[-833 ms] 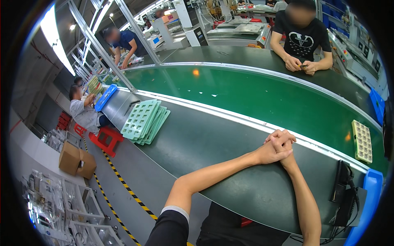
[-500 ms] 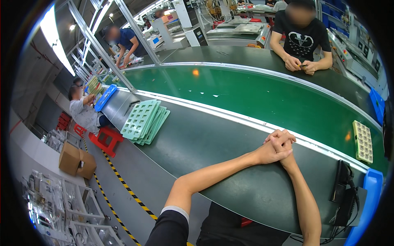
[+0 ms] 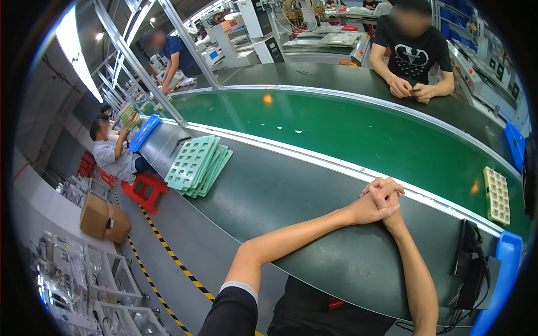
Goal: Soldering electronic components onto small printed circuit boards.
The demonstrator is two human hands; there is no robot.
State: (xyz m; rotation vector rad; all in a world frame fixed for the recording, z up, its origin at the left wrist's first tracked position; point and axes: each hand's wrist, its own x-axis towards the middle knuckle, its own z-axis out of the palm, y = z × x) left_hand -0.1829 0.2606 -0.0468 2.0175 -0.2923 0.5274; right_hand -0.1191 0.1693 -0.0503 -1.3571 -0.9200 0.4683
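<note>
My left hand and my right hand are clasped with their fingers laced together. They rest on the dark green worktop, close to the metal rail along the conveyor. Both are closed, and no object shows between them. Some fingers are hidden where the hands overlap. To the left of my arms lies a stack of pale green trays with square pockets. A black L-shaped tool sits just behind that stack.
Beyond the rail runs a green conveyor belt with a cream pocketed tray at right. Black power adapters with cables and a blue bin stand to my right. A co-worker sits opposite, handling a small dark item.
My clasped hands have stayed still. White scraps and the cream tray on the belt have shifted slightly right. The seated person at far left has changed posture.
</note>
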